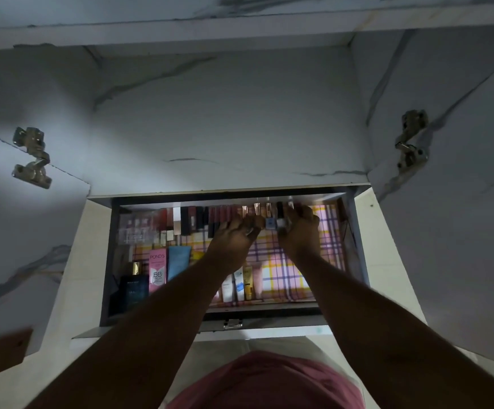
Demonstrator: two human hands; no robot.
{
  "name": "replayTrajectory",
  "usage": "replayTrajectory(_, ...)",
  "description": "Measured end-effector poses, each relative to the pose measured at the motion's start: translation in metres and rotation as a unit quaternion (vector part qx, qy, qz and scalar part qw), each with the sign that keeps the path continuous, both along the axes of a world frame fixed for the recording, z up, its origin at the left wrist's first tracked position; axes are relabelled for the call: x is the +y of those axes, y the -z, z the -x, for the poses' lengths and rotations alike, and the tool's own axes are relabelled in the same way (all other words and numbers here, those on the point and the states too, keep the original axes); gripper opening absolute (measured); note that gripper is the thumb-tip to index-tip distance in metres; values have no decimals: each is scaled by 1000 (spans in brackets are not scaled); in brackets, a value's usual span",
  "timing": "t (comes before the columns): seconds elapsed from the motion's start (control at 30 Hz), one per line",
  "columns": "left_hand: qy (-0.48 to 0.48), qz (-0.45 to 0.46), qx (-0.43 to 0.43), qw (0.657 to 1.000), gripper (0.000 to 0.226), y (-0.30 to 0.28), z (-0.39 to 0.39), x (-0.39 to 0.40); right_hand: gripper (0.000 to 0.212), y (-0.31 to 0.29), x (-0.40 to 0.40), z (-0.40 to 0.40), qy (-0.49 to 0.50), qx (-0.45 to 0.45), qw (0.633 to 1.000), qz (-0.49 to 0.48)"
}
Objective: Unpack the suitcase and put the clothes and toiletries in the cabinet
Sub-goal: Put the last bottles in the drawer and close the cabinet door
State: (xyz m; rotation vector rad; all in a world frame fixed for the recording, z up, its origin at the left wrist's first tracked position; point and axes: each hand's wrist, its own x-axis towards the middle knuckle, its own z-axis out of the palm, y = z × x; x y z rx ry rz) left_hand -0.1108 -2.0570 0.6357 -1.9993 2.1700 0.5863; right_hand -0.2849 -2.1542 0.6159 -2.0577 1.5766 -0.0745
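Head view: lower left of the drawer (355,246) already holds Pond's box (157,268) and tubes, lipsticks (198,221) rowed above. My left hand (234,242) and right hand (300,234) pinch small nail-polish bottles (275,222) at centre, upper row unfinished; right side still bare, clothes unseen.

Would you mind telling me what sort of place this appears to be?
Probably a bedroom or dressing area at home: an open wardrobe-style cabinet with marble-patterned doors on metal hinges, and a pulled-out drawer lined with checked paper, holding lipsticks and a Pond's BB cream box.

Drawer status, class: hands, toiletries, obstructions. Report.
Both hands, left and right, at small bottles, back row. Drawer open, checked liner. Nothing blocking.
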Motion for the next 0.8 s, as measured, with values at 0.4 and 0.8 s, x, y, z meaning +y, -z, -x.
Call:
replayTrajectory(0.4, -30, -32, -7, 999, 101, 0, 0, 2, 74, 0, 5, 0, -23, -17, 1000, -2)
replayTrajectory(0.8, -113, -18, 48, 992, 73, -23, -1, 22, 69, -29, 15, 11, -65, 4, 997, 33)
